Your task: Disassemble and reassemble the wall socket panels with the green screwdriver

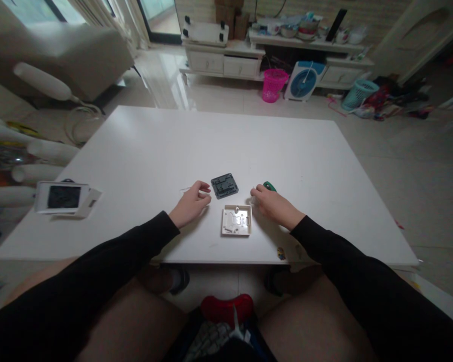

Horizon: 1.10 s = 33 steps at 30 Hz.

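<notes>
A dark grey square plastic plate with raised ribs and slots lies on the white table. In front of it rests a shallow cream plastic housing, its hollow side up, with small parts inside. My left hand hovers at the plate's left, its fingers loosely bent and apart, holding nothing that I can see. To the right of both pieces, my right hand has its fingertips pinched together near the table; a small pale thing shows under them, too blurred to name. Just behind its knuckles a green object is partly hidden.
On the table, a white boxy device with a dark screen stands at the left edge. A small yellow-and-dark sticker is near the front edge. Beyond are a pink basket, a blue fan and a low cabinet.
</notes>
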Each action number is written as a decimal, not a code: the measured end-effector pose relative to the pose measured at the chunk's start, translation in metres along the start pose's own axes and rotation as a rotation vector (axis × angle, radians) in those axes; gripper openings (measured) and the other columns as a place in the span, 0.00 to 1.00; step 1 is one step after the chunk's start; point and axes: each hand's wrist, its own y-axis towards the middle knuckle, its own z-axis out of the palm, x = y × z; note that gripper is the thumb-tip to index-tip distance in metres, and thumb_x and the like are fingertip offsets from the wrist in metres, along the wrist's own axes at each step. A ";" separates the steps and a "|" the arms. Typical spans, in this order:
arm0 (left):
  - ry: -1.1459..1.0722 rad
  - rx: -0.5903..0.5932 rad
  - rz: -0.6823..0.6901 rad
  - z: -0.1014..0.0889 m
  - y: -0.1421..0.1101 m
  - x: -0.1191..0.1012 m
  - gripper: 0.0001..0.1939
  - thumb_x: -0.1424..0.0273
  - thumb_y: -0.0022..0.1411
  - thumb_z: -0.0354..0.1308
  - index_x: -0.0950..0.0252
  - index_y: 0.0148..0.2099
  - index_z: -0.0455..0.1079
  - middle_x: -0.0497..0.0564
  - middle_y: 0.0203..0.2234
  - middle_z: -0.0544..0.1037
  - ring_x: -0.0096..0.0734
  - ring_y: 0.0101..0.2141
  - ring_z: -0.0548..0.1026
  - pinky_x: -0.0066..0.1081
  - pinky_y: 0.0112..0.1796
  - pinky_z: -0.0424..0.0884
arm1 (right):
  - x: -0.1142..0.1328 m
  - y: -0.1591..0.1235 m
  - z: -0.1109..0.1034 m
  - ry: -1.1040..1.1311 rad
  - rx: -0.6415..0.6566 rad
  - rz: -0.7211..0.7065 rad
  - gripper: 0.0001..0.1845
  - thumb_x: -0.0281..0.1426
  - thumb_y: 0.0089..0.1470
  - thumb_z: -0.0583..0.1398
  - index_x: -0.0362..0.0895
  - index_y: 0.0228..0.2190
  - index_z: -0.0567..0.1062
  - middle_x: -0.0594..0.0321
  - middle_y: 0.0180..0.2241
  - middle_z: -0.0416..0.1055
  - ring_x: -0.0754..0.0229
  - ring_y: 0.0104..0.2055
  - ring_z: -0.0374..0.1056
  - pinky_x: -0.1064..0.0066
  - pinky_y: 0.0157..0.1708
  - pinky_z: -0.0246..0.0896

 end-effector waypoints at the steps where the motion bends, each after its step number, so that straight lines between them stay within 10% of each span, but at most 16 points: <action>1: 0.101 0.011 0.093 -0.001 -0.002 0.000 0.16 0.74 0.59 0.58 0.64 0.50 0.66 0.56 0.47 0.75 0.38 0.42 0.77 0.44 0.45 0.77 | -0.001 0.000 0.000 0.019 0.001 0.004 0.18 0.14 0.54 0.52 0.43 0.43 0.68 0.54 0.45 0.68 0.58 0.36 0.65 0.66 0.35 0.52; 8: 0.480 0.425 0.684 0.007 -0.023 -0.005 0.20 0.80 0.63 0.54 0.61 0.55 0.70 0.60 0.63 0.66 0.47 0.62 0.68 0.50 0.60 0.70 | -0.003 0.000 0.002 0.065 0.013 0.033 0.18 0.16 0.56 0.53 0.43 0.46 0.69 0.53 0.47 0.69 0.56 0.38 0.67 0.67 0.36 0.55; 19: 0.514 0.485 0.714 0.008 -0.025 -0.005 0.05 0.68 0.68 0.64 0.64 0.43 0.77 0.62 0.59 0.69 0.47 0.56 0.72 0.49 0.56 0.75 | 0.008 -0.004 -0.017 -0.028 0.049 0.071 0.11 0.21 0.61 0.55 0.42 0.44 0.72 0.52 0.46 0.72 0.56 0.38 0.67 0.67 0.33 0.50; 26: 0.516 0.536 0.858 0.015 -0.031 -0.015 0.12 0.73 0.63 0.67 0.65 0.27 0.71 0.56 0.66 0.68 0.50 0.68 0.61 0.57 0.71 0.53 | 0.024 -0.016 -0.025 -0.006 0.046 -0.024 0.07 0.22 0.62 0.57 0.42 0.41 0.72 0.54 0.44 0.73 0.56 0.40 0.68 0.67 0.34 0.53; 33: 0.484 0.492 0.702 0.012 -0.035 -0.014 0.13 0.76 0.54 0.68 0.64 0.41 0.72 0.64 0.65 0.65 0.58 0.65 0.62 0.58 0.61 0.67 | 0.029 -0.025 -0.023 0.025 0.087 -0.076 0.05 0.24 0.63 0.57 0.44 0.40 0.72 0.53 0.43 0.73 0.53 0.40 0.68 0.65 0.37 0.57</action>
